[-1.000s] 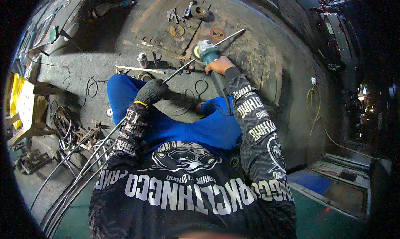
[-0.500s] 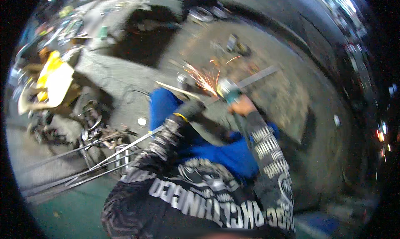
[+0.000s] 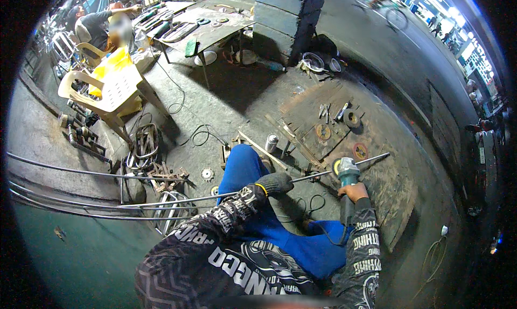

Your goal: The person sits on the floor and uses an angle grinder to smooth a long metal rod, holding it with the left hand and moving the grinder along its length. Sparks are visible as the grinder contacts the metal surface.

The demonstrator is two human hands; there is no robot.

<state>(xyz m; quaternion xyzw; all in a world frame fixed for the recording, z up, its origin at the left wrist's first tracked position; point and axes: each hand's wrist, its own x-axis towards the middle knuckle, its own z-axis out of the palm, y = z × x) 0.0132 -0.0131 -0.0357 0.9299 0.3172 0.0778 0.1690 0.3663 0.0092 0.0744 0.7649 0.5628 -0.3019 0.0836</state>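
Discs (image 3: 323, 132) and can (image 3: 271, 143) beyond rod (image 3: 318, 175)

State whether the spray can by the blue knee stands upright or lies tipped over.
Upright: the spray can stands on end on the concrete floor, cap uppermost.

A long rod (image 3: 237, 193) is lying across the person's knee (image 3: 242, 161), running from far left to the right. The left hand (image 3: 276, 183) is sitting on the rod above the knee. The right hand (image 3: 353, 192) is to its right, behind a grinder (image 3: 346, 171) that is touching the rod. A can (image 3: 271, 143) is standing beyond the knee. A chair (image 3: 110, 91) is sitting far left, before a table (image 3: 207, 31).
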